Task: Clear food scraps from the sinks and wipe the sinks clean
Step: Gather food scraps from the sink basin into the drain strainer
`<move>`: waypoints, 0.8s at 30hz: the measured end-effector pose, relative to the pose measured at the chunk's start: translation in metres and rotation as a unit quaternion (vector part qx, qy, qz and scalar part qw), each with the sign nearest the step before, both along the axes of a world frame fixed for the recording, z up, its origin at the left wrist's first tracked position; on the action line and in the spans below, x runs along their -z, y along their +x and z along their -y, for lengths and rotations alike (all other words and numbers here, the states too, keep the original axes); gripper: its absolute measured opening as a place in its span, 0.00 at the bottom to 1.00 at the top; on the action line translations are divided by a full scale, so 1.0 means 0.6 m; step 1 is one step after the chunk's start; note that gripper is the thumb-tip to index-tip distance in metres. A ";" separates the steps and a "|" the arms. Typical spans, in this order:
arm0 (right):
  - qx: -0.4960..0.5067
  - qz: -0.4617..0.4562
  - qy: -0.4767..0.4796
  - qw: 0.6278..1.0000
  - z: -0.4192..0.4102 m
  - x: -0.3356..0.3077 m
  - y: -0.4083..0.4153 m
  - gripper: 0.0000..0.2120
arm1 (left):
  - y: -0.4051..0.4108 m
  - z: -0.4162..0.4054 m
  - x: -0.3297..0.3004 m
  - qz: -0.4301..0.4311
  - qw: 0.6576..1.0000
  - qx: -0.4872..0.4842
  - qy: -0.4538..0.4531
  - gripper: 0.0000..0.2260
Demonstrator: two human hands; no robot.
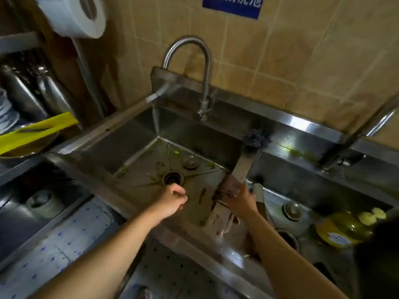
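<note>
The left sink [121, 143] has water running into its back corner from the faucet [186, 43]. Green food scraps [124, 169] lie scattered on its floor around the open drain [172, 178], with a metal stopper [191, 161] behind them. My left hand [172, 200] hovers just in front of the drain with its fingers curled together; nothing shows between them. My right hand [240, 200] rests on the divider [244, 167] between the sinks, over a blurred reddish-brown patch [227, 185]. Its grip is unclear.
A dark steel-wool scrubber [255, 139] sits at the back of the divider. The right sink [319, 190] holds a stopper [292, 210], a drain [288, 239], a yellow bottle [341, 230] and a handled tool [259, 192]. A paper roll [73, 14] hangs at upper left above dishes [5, 113].
</note>
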State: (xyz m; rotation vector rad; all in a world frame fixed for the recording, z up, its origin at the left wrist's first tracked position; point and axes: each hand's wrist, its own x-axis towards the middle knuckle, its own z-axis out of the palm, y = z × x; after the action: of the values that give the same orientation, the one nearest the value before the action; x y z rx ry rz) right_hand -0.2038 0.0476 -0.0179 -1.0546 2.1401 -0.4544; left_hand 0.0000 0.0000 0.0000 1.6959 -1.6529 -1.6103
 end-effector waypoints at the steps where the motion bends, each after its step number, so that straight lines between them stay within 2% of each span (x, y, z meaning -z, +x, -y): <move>1: 0.017 -0.008 0.017 1.000 0.012 0.001 0.009 0.32 | 0.006 0.025 0.004 0.004 1.000 0.019 -0.005 0.05; 4: 0.118 0.014 0.058 0.991 0.036 0.004 0.037 0.36 | 0.025 0.088 0.021 0.016 0.998 0.064 -0.004 0.05; 6: 0.150 0.011 0.055 0.987 0.053 0.016 0.052 0.36 | 0.033 0.124 0.028 0.023 0.995 0.097 0.002 0.05; 12: 0.230 -0.018 0.070 0.971 0.091 0.046 0.068 0.27 | 0.054 0.183 0.065 0.026 0.986 0.161 0.029 0.05; 19: 0.200 -0.128 0.093 0.967 0.090 0.054 0.063 0.22 | 0.060 0.212 0.084 0.036 0.981 0.186 0.039 0.04; 24: 0.199 -0.140 0.098 0.965 0.085 0.045 0.058 0.17 | 0.058 0.208 0.067 0.048 0.977 0.204 0.036 0.06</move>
State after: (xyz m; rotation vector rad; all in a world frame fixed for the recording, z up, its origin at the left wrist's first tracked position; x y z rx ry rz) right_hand -0.1687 -0.0033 -0.0449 -0.6046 2.6018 -0.2784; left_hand 0.0348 -0.1249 -0.0399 1.5614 -2.1240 -1.8053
